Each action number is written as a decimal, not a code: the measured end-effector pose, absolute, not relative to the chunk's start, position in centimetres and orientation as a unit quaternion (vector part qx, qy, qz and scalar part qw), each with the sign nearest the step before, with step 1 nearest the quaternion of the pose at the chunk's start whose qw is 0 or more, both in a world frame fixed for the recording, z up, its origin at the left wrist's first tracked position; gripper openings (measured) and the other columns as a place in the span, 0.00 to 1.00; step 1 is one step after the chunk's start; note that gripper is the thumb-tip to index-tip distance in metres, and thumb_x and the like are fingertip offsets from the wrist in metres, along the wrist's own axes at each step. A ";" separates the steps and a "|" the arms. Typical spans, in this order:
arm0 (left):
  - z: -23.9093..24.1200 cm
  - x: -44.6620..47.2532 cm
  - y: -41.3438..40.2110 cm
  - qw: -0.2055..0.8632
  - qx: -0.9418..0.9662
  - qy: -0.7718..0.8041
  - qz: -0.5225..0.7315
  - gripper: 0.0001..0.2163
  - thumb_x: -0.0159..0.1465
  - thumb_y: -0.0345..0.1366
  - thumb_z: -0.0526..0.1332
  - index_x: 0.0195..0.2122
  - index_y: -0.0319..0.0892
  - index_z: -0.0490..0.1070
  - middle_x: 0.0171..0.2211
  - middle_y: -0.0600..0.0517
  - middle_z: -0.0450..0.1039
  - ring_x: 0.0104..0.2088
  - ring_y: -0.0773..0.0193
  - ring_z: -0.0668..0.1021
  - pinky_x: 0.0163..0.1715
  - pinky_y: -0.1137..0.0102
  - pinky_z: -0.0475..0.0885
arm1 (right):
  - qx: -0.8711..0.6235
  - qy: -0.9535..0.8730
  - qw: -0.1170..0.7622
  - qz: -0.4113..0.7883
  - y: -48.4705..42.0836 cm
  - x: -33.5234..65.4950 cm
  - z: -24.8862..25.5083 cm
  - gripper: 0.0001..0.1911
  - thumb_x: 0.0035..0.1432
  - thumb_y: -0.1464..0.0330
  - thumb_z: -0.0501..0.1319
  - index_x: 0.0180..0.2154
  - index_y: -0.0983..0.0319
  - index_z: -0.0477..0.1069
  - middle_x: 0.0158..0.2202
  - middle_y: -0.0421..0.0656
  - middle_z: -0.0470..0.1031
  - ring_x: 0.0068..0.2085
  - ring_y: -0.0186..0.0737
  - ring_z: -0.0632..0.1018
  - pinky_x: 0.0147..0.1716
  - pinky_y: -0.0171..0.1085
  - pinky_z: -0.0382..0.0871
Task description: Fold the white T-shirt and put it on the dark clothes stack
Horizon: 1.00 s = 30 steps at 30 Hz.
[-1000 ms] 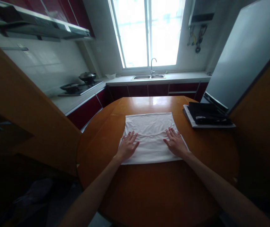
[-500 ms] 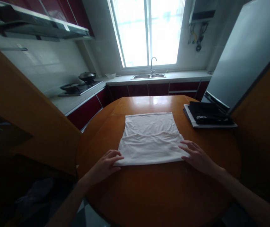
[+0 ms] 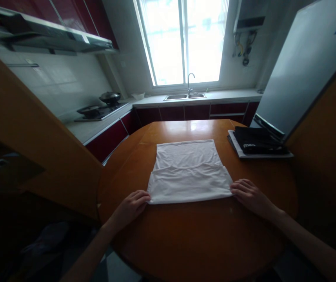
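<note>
A white cloth garment [image 3: 189, 182], perhaps a shirt, lies flat on the wooden table [image 3: 197, 239]. Its near part is folded over the far part, and a shallow curved edge crosses the middle. At the near left corner, my left hand [image 3: 131, 205] pinches the fabric with its fingers closed. My right hand [image 3: 251, 197] grips the near right corner, fingers pressed together. Both fingertips and the bits of cloth between them are partly hidden.
Folded black clothing [image 3: 258, 140] rests on a light folded piece at the table's right. A tall fridge [image 3: 306, 66] stands beyond it. The counter behind holds a sink [image 3: 176, 96]; pans [image 3: 109, 97] sit on the stove at left.
Both hands have shifted slightly outward to the garment's near corners, and their fingers have closed on the fabric. The fold itself looks much the same; the camera view has shifted slightly.
</note>
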<state>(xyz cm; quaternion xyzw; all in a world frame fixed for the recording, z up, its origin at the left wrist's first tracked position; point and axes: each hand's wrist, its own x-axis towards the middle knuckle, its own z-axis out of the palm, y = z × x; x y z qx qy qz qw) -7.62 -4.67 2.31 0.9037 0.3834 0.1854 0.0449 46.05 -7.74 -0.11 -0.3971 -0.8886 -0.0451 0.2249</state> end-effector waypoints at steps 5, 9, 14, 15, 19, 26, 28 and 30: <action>2.3 -7.8 -5.4 0.029 0.899 0.383 0.210 0.12 0.69 0.29 0.54 0.43 0.45 0.77 0.44 0.47 0.78 0.47 0.59 0.78 0.50 0.64 0.74 | -0.398 -0.882 0.250 -0.014 -8.7 46.2 0.6 0.12 0.69 0.72 0.54 0.44 0.56 0.76 0.42 0.44 0.80 0.45 0.42 0.78 0.54 0.47 0.68; 4.1 -8.0 -7.8 0.101 0.890 0.392 0.210 0.10 0.66 0.28 0.54 0.40 0.45 0.75 0.42 0.47 0.77 0.44 0.60 0.78 0.47 0.67 0.74 | -0.407 -0.876 0.251 0.063 -11.0 46.3 3.0 0.10 0.68 0.69 0.55 0.41 0.56 0.75 0.39 0.46 0.79 0.42 0.44 0.78 0.51 0.47 0.70; 7.8 -8.2 -11.8 0.241 0.844 0.424 0.222 0.08 0.66 0.36 0.54 0.34 0.45 0.72 0.31 0.50 0.73 0.31 0.62 0.75 0.32 0.71 0.72 | -0.444 -0.826 0.267 0.221 -14.7 46.5 7.1 0.09 0.66 0.65 0.56 0.35 0.55 0.75 0.36 0.48 0.78 0.37 0.45 0.78 0.39 0.41 0.73; 8.4 -8.1 -12.3 0.257 0.831 0.432 0.239 0.09 0.66 0.38 0.54 0.32 0.44 0.71 0.29 0.50 0.72 0.29 0.62 0.74 0.30 0.71 0.70 | -0.453 -0.810 0.275 0.249 -15.1 46.6 7.7 0.10 0.66 0.63 0.56 0.34 0.55 0.74 0.34 0.48 0.77 0.35 0.44 0.77 0.36 0.40 0.73; 10.2 -7.2 -11.2 0.275 0.764 0.488 0.321 0.13 0.65 0.43 0.54 0.31 0.42 0.71 0.28 0.51 0.70 0.27 0.63 0.72 0.28 0.71 0.68 | -0.507 -0.743 0.341 0.274 -13.6 46.5 9.5 0.13 0.65 0.59 0.57 0.32 0.58 0.73 0.29 0.43 0.74 0.30 0.40 0.75 0.31 0.36 0.70; 7.7 -5.0 -0.7 0.266 0.702 0.566 0.340 0.18 0.61 0.50 0.57 0.39 0.40 0.75 0.37 0.49 0.78 0.37 0.57 0.78 0.37 0.68 0.72 | -0.549 -0.675 0.416 0.263 -1.7 44.1 6.8 0.15 0.55 0.57 0.61 0.33 0.62 0.77 0.31 0.44 0.79 0.32 0.41 0.77 0.32 0.36 0.70; 6.0 -4.8 1.8 0.255 0.697 0.583 0.331 0.19 0.61 0.51 0.57 0.39 0.39 0.75 0.36 0.47 0.78 0.37 0.55 0.78 0.38 0.66 0.72 | -0.561 -0.665 0.413 0.270 1.5 43.6 4.9 0.16 0.52 0.57 0.61 0.32 0.63 0.77 0.30 0.45 0.80 0.31 0.42 0.77 0.32 0.37 0.70; 4.7 -4.9 3.6 0.247 0.694 0.596 0.321 0.20 0.61 0.51 0.57 0.39 0.38 0.75 0.37 0.46 0.79 0.38 0.54 0.79 0.39 0.65 0.73 | -0.576 -0.662 0.395 0.272 3.8 43.6 3.3 0.16 0.51 0.58 0.61 0.31 0.64 0.78 0.30 0.46 0.81 0.31 0.42 0.77 0.32 0.38 0.69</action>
